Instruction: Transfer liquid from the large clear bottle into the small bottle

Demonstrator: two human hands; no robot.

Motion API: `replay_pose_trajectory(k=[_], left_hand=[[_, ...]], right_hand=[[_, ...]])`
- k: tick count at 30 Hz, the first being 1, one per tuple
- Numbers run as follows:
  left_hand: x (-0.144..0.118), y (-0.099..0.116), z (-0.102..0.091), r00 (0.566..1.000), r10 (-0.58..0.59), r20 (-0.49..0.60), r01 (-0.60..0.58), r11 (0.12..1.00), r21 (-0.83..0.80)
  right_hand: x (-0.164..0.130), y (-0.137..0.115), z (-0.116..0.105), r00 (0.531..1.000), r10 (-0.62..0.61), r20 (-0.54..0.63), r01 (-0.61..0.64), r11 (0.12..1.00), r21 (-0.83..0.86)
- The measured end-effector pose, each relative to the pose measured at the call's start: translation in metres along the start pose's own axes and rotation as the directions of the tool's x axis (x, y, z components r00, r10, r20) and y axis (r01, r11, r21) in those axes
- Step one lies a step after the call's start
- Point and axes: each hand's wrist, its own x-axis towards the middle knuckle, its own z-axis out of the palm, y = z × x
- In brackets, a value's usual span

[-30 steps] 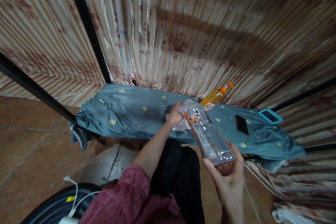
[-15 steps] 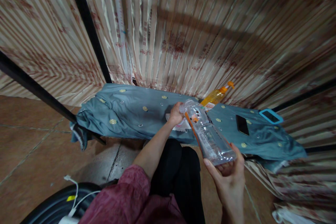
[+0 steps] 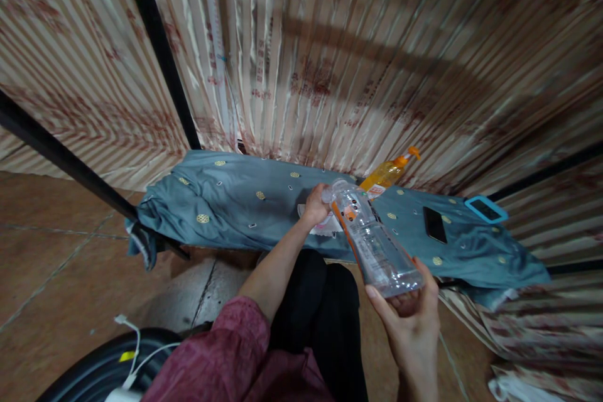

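Note:
A clear plastic bottle with an orange label hangs tilted over the front edge of the cloth-covered bench. Its top points away to the left, and its base faces down to the right. My left hand is closed at the neck end; whether it grips the neck itself or a cap there I cannot tell. Around the base curl the fingers and thumb of my right hand. A white patterned packet lies on the cloth beneath my left hand, partly covered. Just behind the bottle is an orange pump bottle.
Right of the bottle, a black phone and a blue-framed device lie on the grey-green cloth. Black poles and a striped curtain border the bench. A coiled black hose and white cable sit at lower left.

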Motion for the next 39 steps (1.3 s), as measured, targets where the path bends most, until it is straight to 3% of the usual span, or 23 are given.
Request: replay_pose_trajectory(k=[39], left_hand=[[0.0, -0.0024, 0.0, 1.0, 0.018, 0.005, -0.018, 1.0, -0.006]], right_hand=[[0.0005, -0.0005, 0.0008, 1.0, 0.012, -0.017, -0.012, 1.0, -0.006]])
